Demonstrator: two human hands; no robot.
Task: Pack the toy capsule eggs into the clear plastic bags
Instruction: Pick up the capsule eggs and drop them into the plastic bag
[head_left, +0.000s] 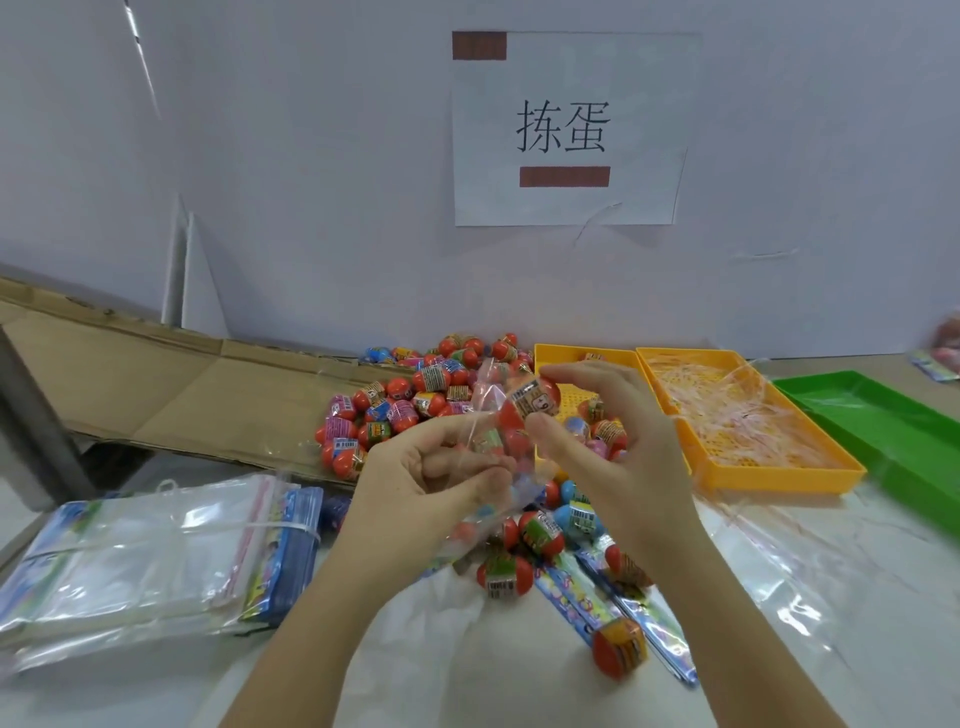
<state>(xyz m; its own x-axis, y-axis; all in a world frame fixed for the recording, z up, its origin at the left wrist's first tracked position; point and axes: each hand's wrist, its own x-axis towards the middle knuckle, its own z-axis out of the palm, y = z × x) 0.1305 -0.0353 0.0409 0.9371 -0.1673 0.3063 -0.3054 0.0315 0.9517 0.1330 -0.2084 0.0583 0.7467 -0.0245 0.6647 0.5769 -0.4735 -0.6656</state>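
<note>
My left hand grips a clear plastic bag raised above the table, with a few capsule eggs showing inside it. My right hand pinches a red capsule egg with a printed label between thumb and fingertips, right at the bag's upper opening. A large heap of red, blue and pink capsule eggs lies behind the hands. More loose eggs sit on the table under my wrists, one near the front. A banded stack of clear plastic bags lies at the left.
An orange tray with eggs stands behind my right hand, beside a second orange tray full of thin plastic strips and a green tray at the right. Flattened cardboard lies at the back left. Printed blue header cards lie under the loose eggs.
</note>
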